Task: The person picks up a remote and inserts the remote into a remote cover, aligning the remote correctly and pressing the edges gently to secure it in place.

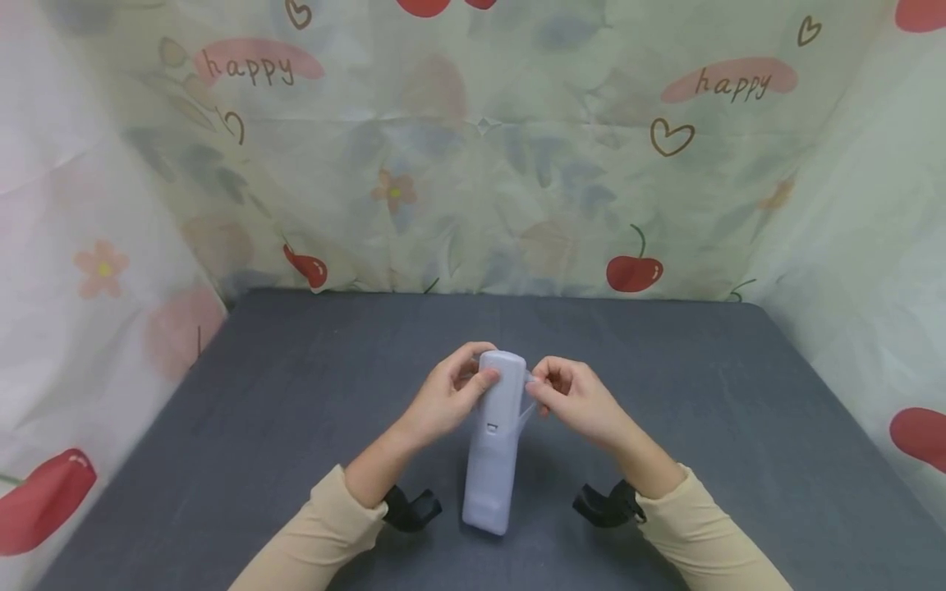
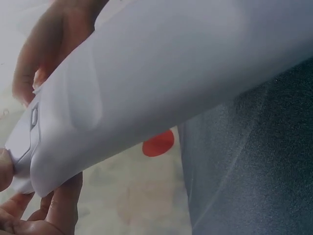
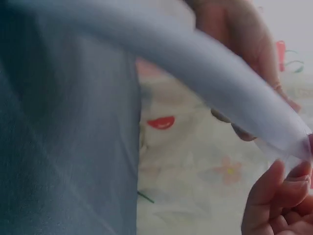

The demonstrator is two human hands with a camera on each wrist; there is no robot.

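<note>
A long pale grey-white remote control (image 1: pixel 491 472), its back with a small latch facing up, is held tilted over the dark table. My left hand (image 1: pixel 446 396) grips the remote's far end, thumb on the back and fingers round the side. At that end's right edge, my right hand (image 1: pixel 579 400) pinches a thin clear plastic film (image 1: pixel 526 412) between thumb and fingers. Close up in the left wrist view, the latch (image 2: pixel 34 116) and the seam of the battery cover show. The right wrist view has the film (image 3: pixel 274 152) stretched from the remote to the right fingertips.
A dark grey tabletop (image 1: pixel 296 394) lies under both hands. Printed cloth (image 1: pixel 488 189) hangs along the back and sides. Black wrist straps (image 1: pixel 414 510) stick out from both beige sleeves (image 1: pixel 325 525) near the remote's lower end.
</note>
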